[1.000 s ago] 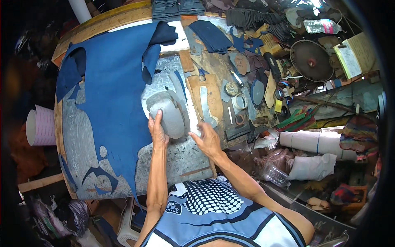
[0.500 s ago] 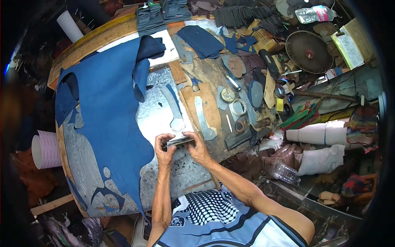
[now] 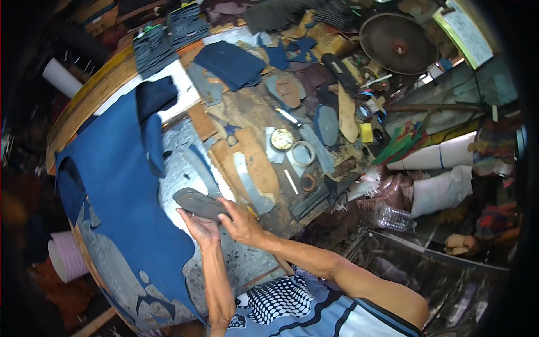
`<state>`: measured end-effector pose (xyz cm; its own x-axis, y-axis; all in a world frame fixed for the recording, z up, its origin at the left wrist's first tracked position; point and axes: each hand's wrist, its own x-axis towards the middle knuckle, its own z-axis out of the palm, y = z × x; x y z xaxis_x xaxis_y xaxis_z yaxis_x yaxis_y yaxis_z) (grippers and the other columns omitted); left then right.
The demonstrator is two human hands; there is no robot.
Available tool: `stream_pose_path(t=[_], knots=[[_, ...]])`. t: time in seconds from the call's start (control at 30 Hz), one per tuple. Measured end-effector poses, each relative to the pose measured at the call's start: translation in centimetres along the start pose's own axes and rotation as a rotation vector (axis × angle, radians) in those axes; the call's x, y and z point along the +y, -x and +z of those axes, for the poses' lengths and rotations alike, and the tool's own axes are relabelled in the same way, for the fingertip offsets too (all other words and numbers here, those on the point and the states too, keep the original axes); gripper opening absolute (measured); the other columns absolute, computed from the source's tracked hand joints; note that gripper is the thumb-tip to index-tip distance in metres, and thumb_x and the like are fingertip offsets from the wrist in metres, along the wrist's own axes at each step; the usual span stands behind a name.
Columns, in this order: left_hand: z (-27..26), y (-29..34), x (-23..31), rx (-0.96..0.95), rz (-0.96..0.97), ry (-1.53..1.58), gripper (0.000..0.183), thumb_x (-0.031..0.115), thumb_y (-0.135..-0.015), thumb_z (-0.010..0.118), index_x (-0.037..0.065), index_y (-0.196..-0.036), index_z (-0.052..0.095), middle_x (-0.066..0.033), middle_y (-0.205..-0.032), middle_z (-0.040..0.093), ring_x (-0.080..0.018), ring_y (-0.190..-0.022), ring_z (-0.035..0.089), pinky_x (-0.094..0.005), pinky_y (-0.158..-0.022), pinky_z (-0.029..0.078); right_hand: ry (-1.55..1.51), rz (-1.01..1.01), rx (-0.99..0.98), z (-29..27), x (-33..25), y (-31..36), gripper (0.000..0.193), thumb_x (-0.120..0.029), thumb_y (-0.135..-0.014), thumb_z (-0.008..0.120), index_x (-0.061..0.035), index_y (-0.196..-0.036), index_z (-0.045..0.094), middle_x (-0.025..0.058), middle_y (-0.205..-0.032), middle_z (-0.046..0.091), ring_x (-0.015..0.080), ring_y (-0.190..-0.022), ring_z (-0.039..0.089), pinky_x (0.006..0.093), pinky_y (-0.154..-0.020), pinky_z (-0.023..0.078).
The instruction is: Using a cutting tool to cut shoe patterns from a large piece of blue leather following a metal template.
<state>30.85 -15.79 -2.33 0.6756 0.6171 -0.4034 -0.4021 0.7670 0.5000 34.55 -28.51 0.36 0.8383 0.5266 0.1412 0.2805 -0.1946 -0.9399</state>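
Note:
Both of my hands hold a dark grey, elongated stack of cut pieces [image 3: 197,202] above the metal-topped work surface [image 3: 216,275]. My left hand [image 3: 203,229] supports it from below, with the palm turned up. At its right end, my right hand [image 3: 242,223] grips it between thumb and fingers. How many layers it has I cannot tell. Just beyond the stack lies a curved grey pattern piece [image 3: 197,168] with a blue strip along its edge. To the left spreads a large blue leather hide [image 3: 120,163], with cut-outs along its near edge.
Right of my hands, another grey pattern [image 3: 250,182] lies on brown material [image 3: 261,163], near scissors [image 3: 230,132], a round tin [image 3: 282,139] and a tape roll [image 3: 303,153]. Farther back are stacked blue pieces [image 3: 230,63] and a round fan grille [image 3: 398,45]. A clear plastic bottle [image 3: 393,218] lies at the right.
The stack was held edge-on between both hands; now it is tilted to show its broad face and has moved left. My view has shifted and turned, so the table appears farther left.

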Motion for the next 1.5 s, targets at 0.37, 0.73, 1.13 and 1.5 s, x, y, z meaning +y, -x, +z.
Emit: stream_pose_path(t=[0.37, 0.73, 1.13, 1.5], knots=[[2.6, -8.5, 0.0, -0.116, 0.471, -1.487, 0.055, 0.037, -0.106, 0.039, -0.002, -0.144, 0.041, -0.02, -0.131, 0.057, -0.0315, -0.127, 0.049, -0.0412, -0.109, 0.035, -0.199, 0.043, 0.233, -12.1, 7.4, -14.7, 0.061, -0.012, -0.1, 0.051, 0.0045, -0.153, 0.025, 0.0223, -0.155, 0.036, 0.0275, -0.126, 0.056, 0.0328, -0.099, 0.05], [-1.4, -9.5, -0.5, -0.282, 0.714, -2.055, 0.049, 0.028, -0.1, 0.052, -0.005, -0.136, 0.048, -0.0244, -0.143, 0.045, -0.0425, -0.14, 0.033, -0.0531, -0.117, 0.021, -0.341, 0.582, 0.557, -31.7, 21.3, -40.2, 0.059, -0.006, -0.089, 0.053, -0.0129, -0.146, 0.041, 0.0136, -0.133, 0.052, 0.0334, -0.108, 0.059, 0.0472, -0.071, 0.06], [0.3, -9.0, -0.1, -0.25, 0.634, -2.112, 0.042, 0.026, -0.1, 0.052, -0.005, -0.128, 0.054, -0.0245, -0.142, 0.044, -0.0433, -0.138, 0.034, -0.0533, -0.116, 0.022, -0.147, 0.759, 0.459, -33.5, 26.1, -43.5, 0.036, -0.013, -0.084, 0.065, 0.0001, -0.117, 0.057, 0.0162, -0.114, 0.06, 0.0281, -0.091, 0.059, 0.0405, -0.06, 0.054], [0.2, -9.3, 0.0, -0.243, 0.661, -2.096, 0.041, 0.026, -0.094, 0.061, -0.001, -0.125, 0.056, -0.0217, -0.14, 0.045, -0.0428, -0.138, 0.034, -0.0559, -0.114, 0.024, 1.321, 0.278, 0.549, -31.0, 25.1, -42.7, 0.046, -0.022, -0.084, 0.067, 0.001, -0.123, 0.064, 0.0191, -0.12, 0.066, 0.0384, -0.107, 0.066, 0.0481, -0.078, 0.057]])
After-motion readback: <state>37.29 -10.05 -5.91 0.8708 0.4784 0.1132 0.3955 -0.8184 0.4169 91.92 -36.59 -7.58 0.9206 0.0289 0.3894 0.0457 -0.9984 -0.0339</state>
